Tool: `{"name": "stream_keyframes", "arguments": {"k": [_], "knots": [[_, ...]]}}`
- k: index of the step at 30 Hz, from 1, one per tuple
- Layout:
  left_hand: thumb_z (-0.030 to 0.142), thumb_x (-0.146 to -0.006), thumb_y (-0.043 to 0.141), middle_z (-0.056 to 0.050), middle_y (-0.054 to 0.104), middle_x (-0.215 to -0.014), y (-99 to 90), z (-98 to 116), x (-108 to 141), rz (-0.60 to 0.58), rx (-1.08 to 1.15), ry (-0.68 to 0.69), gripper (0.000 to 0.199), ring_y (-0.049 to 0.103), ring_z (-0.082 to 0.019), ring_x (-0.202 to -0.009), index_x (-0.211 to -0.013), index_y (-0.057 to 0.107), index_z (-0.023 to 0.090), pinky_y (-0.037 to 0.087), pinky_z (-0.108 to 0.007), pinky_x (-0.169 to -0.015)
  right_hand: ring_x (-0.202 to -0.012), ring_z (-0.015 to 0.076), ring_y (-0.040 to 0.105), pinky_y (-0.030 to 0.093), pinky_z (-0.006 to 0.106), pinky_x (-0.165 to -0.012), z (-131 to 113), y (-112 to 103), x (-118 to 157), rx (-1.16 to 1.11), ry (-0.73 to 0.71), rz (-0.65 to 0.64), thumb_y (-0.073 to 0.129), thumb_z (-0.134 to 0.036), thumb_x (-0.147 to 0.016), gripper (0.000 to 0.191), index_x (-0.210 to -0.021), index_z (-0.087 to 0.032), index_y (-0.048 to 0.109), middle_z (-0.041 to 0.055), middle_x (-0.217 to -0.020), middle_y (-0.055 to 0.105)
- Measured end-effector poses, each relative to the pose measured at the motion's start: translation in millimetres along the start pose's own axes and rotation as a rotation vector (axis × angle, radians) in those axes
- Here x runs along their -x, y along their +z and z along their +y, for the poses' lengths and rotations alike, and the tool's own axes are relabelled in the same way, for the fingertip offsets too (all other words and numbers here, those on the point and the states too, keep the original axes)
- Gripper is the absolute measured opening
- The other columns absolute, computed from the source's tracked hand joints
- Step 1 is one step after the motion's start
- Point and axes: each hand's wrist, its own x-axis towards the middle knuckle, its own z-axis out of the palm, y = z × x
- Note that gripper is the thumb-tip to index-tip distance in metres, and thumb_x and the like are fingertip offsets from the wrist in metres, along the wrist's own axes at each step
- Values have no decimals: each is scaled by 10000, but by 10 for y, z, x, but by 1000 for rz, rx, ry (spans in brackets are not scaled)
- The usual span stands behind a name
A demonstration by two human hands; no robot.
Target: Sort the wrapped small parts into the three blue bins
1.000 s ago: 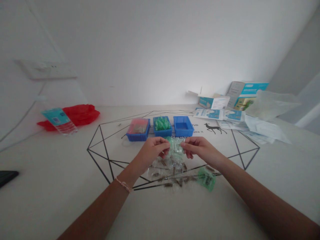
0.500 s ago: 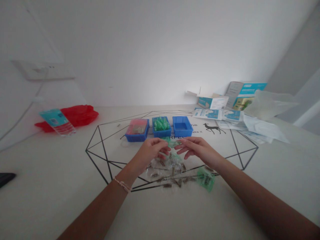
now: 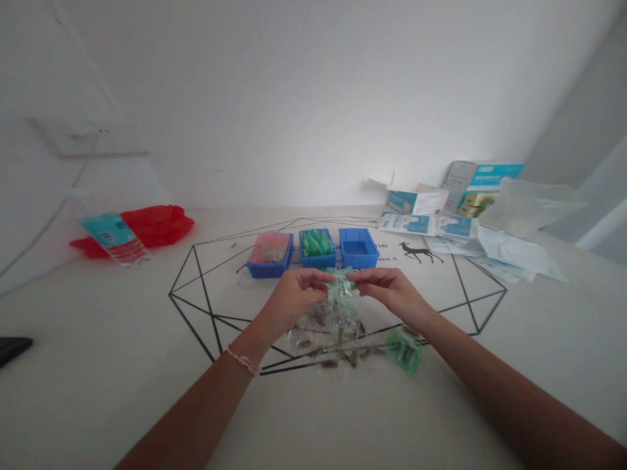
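left hand (image 3: 291, 299) and right hand (image 3: 394, 290) pinch opposite sides of the bag (image 3: 341, 286), between bins (image 3: 318, 262) and packets (image 3: 343, 318); light, even fingertip pressure should steady its thin film.

On our counter (image 3: 147, 391), three bins (image 3: 317, 261) sit side by side behind the packets (image 3: 337, 333), the bottle (image 3: 115, 238) far left.

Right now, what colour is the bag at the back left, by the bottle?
The bag is red, seen in the head view.
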Motion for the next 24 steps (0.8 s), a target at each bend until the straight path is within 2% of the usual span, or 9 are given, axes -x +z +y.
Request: {"name": "stream_keyframes", "arguments": {"k": [3, 5, 7, 9, 11, 14, 18, 20, 24], "knots": [[162, -553, 799, -40, 750, -775, 1, -7, -2, -41, 20, 0, 324, 666, -159, -710, -876, 773, 153, 527, -282, -693, -901, 205, 700, 520, 373, -897, 15, 1, -1, -17, -16, -42, 826, -299, -657, 291, -933, -215, 787, 47, -983, 784], [257, -582, 820, -22, 711, -682, 24, -15, -4, -55, 4, -11, 288, 612, -137, -594, -843, 766, 147, 491, -260, -581, -806, 183, 683, 528, 342, -811, 12, 13, 7, 26, -8, -58, 820, -359, -686, 261, -880, -193, 766, 45, -891, 770], [350, -633, 801, 4, 648, -593, 52, -22, -5, -40, -55, 17, 240, 526, -106, -503, -751, 747, 148, 424, -237, -493, -666, 147, 628, 505, 296, -682, -3, 30, 16, 89, 12, -78, 789, -433, -732, 266, -752, -176, 724, 27, -726, 714], [392, -656, 787, 15, 616, -568, 69, -24, -7, -2, -106, 68, 249, 502, -94, -492, -659, 712, 155, 413, -228, -485, -568, 118, 560, 455, 264, -582, -21, 45, 22, 130, 38, -97, 751, -486, -765, 338, -666, -172, 672, 6, -620, 642], [392, -655, 786, 15, 622, -578, 62, -22, -19, 47, -105, 83, 257, 544, -102, -517, -619, 681, 160, 457, -233, -526, -513, 102, 518, 413, 250, -519, -33, 56, 22, 129, 69, -88, 729, -512, -774, 354, -701, -171, 668, -8, -593, 608], [379, -646, 784, 3, 649, -596, -7, -26, -76, 174, -34, 46, 258, 623, -140, -551, -623, 649, 161, 531, -276, -594, -486, 97, 507, 382, 236, -472, -34, 60, 16, 119, 122, -46, 708, -511, -778, 351, -810, -163, 684, -20, -583, 592], [301, -657, 764, -18, 693, -649, -188, -50, -224, 445, 4, 73, 199, 700, -193, -633, -667, 617, 167, 567, -321, -672, -494, 99, 521, 393, 230, -474, -22, 56, 14, 135, 165, -40, 706, -464, -771, 311, -824, -158, 689, -20, -579, 591], [261, -684, 725, -19, 696, -652, -283, -53, -303, 562, -96, 101, 147, 705, -201, -650, -658, 609, 174, 551, -319, -677, -490, 98, 520, 392, 230, -475, -18, 58, 17, 145, 171, -55, 695, -442, -776, 287, -815, -158, 694, -18, -579, 596], [251, -714, 690, -12, 658, -602, -384, -21, -451, 716, -501, 155, 158, 669, -212, -652, -592, 614, 186, 506, -325, -678, -471, 93, 506, 363, 226, -459, -12, 66, 18, 170, 180, -89, 671, -402, -790, 246, -792, -157, 694, -21, -561, 590]]}}
